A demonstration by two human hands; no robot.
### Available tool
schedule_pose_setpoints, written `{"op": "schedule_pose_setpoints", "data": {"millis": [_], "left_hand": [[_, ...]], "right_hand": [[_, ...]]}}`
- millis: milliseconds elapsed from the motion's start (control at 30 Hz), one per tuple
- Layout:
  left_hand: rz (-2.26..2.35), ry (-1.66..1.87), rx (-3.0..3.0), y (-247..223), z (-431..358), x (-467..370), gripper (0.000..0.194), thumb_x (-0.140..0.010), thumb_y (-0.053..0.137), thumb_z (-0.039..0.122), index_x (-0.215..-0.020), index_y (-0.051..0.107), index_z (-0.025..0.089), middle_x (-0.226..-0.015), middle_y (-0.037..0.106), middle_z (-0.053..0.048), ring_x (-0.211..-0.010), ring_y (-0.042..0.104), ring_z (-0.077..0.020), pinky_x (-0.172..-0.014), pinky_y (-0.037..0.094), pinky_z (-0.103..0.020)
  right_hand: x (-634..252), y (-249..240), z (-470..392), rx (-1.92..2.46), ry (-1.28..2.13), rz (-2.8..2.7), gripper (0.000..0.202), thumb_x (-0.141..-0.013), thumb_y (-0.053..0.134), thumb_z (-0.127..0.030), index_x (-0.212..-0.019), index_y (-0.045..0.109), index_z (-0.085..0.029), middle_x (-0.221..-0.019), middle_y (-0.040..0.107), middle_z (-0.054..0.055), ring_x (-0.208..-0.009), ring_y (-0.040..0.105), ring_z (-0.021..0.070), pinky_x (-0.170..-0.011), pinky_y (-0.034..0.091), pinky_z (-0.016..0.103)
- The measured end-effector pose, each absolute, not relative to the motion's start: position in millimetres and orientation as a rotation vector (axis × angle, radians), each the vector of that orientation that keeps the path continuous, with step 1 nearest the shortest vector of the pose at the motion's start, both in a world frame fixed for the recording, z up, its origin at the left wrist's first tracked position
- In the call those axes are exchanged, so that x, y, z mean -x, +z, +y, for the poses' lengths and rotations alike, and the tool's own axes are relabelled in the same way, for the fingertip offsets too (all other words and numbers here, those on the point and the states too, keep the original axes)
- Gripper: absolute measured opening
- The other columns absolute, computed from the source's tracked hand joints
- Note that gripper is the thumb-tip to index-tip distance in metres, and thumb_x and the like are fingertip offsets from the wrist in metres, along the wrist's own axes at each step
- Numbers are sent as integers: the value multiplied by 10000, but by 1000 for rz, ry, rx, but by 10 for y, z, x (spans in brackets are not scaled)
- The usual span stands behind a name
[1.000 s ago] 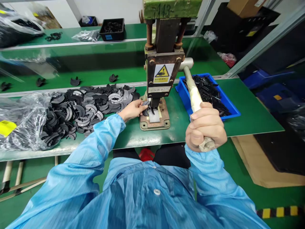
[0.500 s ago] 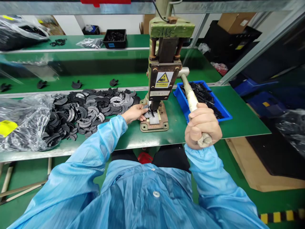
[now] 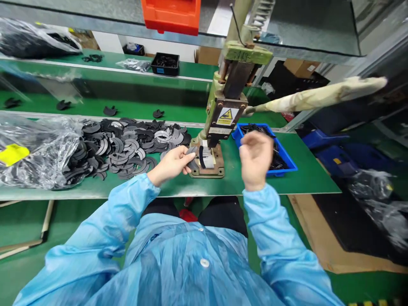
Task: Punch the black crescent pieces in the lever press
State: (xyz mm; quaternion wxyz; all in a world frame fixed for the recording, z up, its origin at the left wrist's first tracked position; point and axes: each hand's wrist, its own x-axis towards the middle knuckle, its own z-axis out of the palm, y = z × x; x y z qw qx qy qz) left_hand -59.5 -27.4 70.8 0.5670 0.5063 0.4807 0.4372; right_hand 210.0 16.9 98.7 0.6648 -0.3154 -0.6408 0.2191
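My left hand (image 3: 172,165) pinches a grey curved plastic piece (image 3: 192,160) at the left side of the press base (image 3: 208,173). On the base, just right of that piece, lies a narrow black curved strip (image 3: 202,156) against a pale metal plate (image 3: 208,160). The ram of the hand press (image 3: 219,136) stands above them, with a gap. My right hand (image 3: 256,159) is off the lever, in front of the blue bin; motion blurs its bent fingers, and no object shows in it. The cloth-wrapped lever (image 3: 325,94) sticks out raised to the right.
A heap of curved plastic pieces (image 3: 127,146) spreads left of the press, beside a clear plastic bag (image 3: 38,153). The blue bin (image 3: 288,163) of thin black parts stands at right. Behind, several pieces lie on a green strip (image 3: 134,112). An orange bin (image 3: 172,15) hangs overhead.
My right hand has let go of the lever and moved left and up. The lever has swung up to the right, and the ram has risen off the base. My left hand still holds the curved piece.
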Motion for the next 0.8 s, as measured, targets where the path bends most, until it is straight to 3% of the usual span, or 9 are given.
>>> {"op": "schedule_pose_setpoints", "data": {"millis": [67, 167, 367, 800], "left_hand": [[1098, 1024, -1204, 806, -422, 588, 503, -887, 845, 603, -878, 538, 205, -609, 666, 35, -482, 677, -123, -459, 523, -188], [1067, 984, -1221, 873, -581, 515, 499, -889, 839, 612, -878, 553, 204, -597, 665, 29, -471, 667, -123, -458, 525, -192], [1060, 945, -1232, 874, -755, 379, 489, -898, 828, 615, -879, 562, 205, -596, 660, 26, -474, 660, -123, -447, 516, -191], [1130, 850, -1253, 991, -768, 368, 407, -916, 839, 522, -850, 574, 221, -571, 617, 26, -457, 624, -120, -432, 465, -195]], "right_hand": [[-1925, 579, -51, 770, 764, -1574, 401, -930, 793, -446, -1269, 676, -268, -1147, 763, 68, -1025, 762, 178, -999, 676, 406], [-1684, 242, -324, 794, 938, -1630, 401, -903, 806, -516, -1193, 729, -251, -1118, 796, 75, -968, 778, 194, -886, 682, 376], [-1572, 187, -502, 858, 986, -1561, 345, -889, 811, -552, -984, 739, -227, -925, 760, 21, -842, 706, 149, -784, 598, 301], [-1615, 142, -613, 895, 907, -1572, 318, -920, 774, -530, -1009, 698, -235, -944, 746, 23, -858, 715, 164, -808, 611, 322]]}}
